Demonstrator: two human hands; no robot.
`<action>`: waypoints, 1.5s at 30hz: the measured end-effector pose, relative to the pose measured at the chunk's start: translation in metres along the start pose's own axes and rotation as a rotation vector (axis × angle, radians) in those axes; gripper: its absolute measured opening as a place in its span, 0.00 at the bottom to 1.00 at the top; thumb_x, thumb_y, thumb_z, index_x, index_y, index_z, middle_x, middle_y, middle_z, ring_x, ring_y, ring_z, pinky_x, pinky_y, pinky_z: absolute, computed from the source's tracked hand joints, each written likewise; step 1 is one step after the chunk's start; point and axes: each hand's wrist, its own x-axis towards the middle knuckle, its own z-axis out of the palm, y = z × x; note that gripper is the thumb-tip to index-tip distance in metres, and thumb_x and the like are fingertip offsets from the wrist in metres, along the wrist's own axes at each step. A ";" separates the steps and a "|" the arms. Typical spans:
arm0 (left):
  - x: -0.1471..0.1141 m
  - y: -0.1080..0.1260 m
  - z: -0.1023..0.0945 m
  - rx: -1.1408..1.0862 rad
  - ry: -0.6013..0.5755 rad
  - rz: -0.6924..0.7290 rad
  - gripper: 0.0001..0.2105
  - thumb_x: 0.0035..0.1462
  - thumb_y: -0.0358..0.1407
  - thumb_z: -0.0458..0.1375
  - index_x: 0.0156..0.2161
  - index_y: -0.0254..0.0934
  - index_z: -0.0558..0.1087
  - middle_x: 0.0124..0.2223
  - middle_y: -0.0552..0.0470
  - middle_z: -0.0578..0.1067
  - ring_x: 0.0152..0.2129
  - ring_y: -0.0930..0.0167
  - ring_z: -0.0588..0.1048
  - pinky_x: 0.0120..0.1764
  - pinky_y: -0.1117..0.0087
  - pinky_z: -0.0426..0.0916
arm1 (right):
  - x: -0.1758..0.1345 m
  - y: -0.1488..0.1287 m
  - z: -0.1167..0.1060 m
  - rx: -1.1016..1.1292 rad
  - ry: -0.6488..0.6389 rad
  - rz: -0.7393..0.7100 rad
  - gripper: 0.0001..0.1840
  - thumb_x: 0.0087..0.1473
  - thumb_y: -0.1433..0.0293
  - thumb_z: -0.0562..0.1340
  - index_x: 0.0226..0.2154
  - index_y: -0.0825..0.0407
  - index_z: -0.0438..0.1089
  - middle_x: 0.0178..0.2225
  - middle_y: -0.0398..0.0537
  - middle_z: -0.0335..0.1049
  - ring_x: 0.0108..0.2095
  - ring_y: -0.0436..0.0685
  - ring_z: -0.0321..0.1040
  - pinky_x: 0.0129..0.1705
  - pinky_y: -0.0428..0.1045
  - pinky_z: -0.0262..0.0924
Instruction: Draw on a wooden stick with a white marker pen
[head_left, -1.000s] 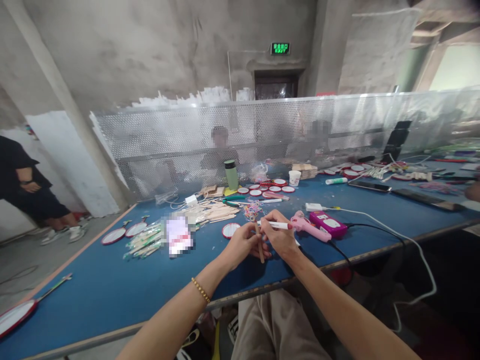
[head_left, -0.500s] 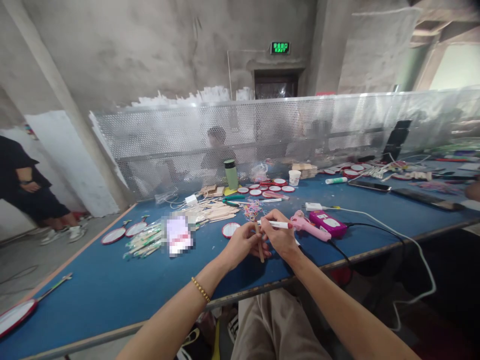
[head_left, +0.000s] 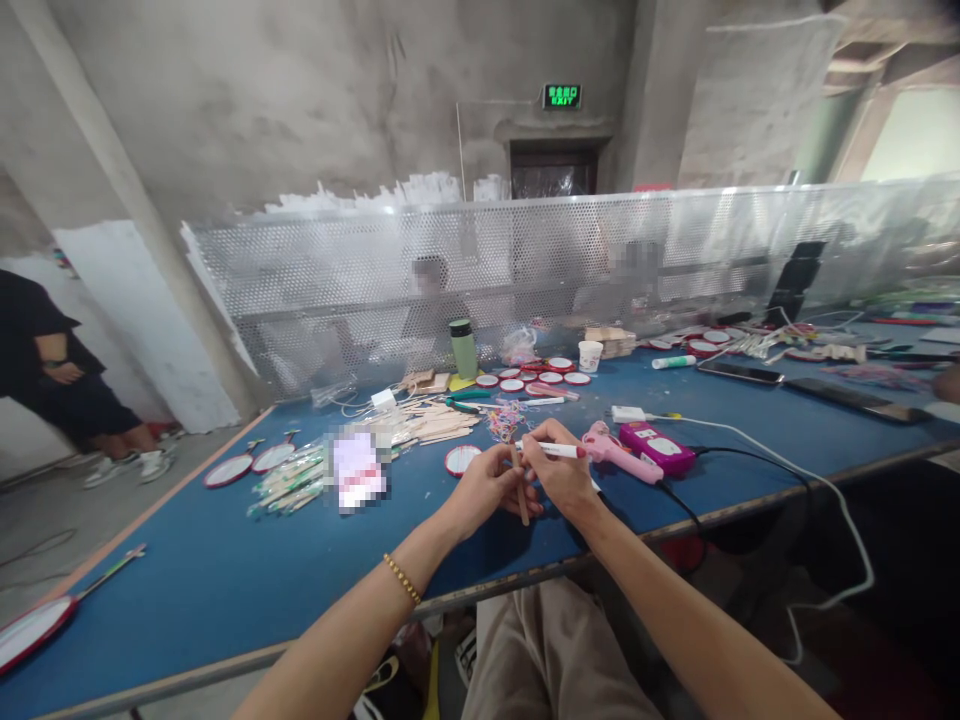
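My left hand (head_left: 487,487) is closed on a flat wooden craft stick (head_left: 523,508), which it holds nearly upright above the blue table (head_left: 300,590). In my right hand (head_left: 564,480) is a white marker with a red end (head_left: 559,450), its tip side turned toward the upper part of the stick. Fingers hide the exact spot where marker and stick come together. A small round white disc with a red rim (head_left: 461,460) lies just left of my hands. Beyond them sits a heap of colourful thin strands (head_left: 508,418).
To the right lie a pink glue gun (head_left: 622,455) and a purple box (head_left: 656,447) with cables. Loose wooden sticks (head_left: 439,422), bagged sticks (head_left: 289,485) and red-rimmed paddles (head_left: 229,470) are on the left. A green bottle (head_left: 463,350) and paper cup (head_left: 589,356) stand behind.
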 end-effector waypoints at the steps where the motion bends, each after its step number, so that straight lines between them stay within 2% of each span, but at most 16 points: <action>1: 0.000 0.000 0.000 -0.003 0.002 -0.002 0.17 0.50 0.45 0.61 0.38 0.38 0.62 0.25 0.54 0.75 0.22 0.64 0.79 0.27 0.64 0.73 | 0.000 0.000 0.000 0.004 0.005 0.006 0.14 0.52 0.59 0.60 0.24 0.50 0.63 0.17 0.39 0.67 0.14 0.49 0.63 0.15 0.44 0.59; 18: -0.001 -0.001 -0.002 -0.061 -0.011 -0.014 0.18 0.49 0.44 0.63 0.39 0.36 0.63 0.26 0.51 0.77 0.22 0.65 0.79 0.28 0.65 0.74 | 0.001 -0.005 0.000 0.041 0.023 0.039 0.16 0.51 0.57 0.61 0.22 0.50 0.62 0.17 0.39 0.66 0.12 0.47 0.62 0.14 0.42 0.59; 26: -0.001 0.000 -0.001 -0.051 -0.006 -0.018 0.21 0.47 0.47 0.64 0.39 0.37 0.62 0.24 0.54 0.75 0.21 0.65 0.78 0.27 0.66 0.74 | 0.000 -0.005 0.001 0.031 0.016 0.047 0.16 0.50 0.56 0.61 0.23 0.50 0.62 0.16 0.39 0.66 0.13 0.48 0.63 0.14 0.42 0.59; 45: -0.002 0.001 0.000 -0.053 -0.002 -0.022 0.19 0.47 0.46 0.64 0.38 0.37 0.62 0.24 0.54 0.75 0.21 0.65 0.79 0.27 0.66 0.74 | 0.000 -0.003 -0.001 0.037 0.016 0.055 0.16 0.51 0.56 0.61 0.23 0.50 0.63 0.17 0.40 0.67 0.13 0.49 0.63 0.14 0.44 0.59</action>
